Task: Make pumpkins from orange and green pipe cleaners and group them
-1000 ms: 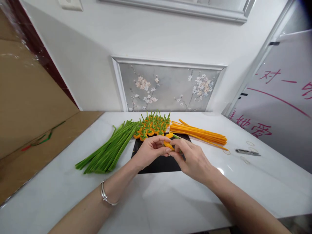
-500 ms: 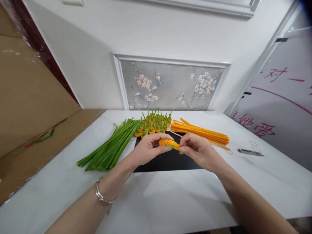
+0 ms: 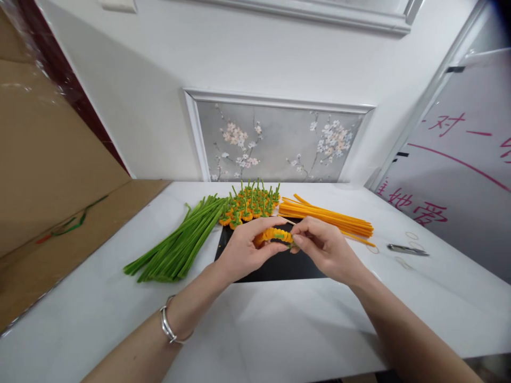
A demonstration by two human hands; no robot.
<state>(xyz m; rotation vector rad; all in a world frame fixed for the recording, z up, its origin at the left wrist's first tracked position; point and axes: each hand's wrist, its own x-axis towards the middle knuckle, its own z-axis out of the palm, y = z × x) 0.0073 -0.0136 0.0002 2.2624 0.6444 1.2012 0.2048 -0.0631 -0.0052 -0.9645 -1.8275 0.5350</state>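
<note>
Above a black mat (image 3: 275,268), an orange coiled pipe cleaner (image 3: 275,234) with a bit of green on it is held between both hands. My left hand (image 3: 249,247) closes round its left end with thumb and fingers. At its right end, my right hand (image 3: 317,242) pinches it between thumb and index finger. Part of the coil is hidden by the fingers. Just behind the hands stand several small orange pipe-cleaner pumpkins (image 3: 247,214) with upright green stems.
Green pipe cleaners (image 3: 179,242) lie in a bundle at the left, orange pipe cleaners (image 3: 331,215) at the right. A thin stick (image 3: 285,218) rests at the mat's back edge. Farther right are a pair of metal snips (image 3: 408,249) and rubber bands (image 3: 412,235). A wall panel (image 3: 275,143) bounds the back.
The coil has turned and bends into more of an arc, its green part now nearer the middle. My left hand has wrapped farther round it. The camera view has shifted slightly.
</note>
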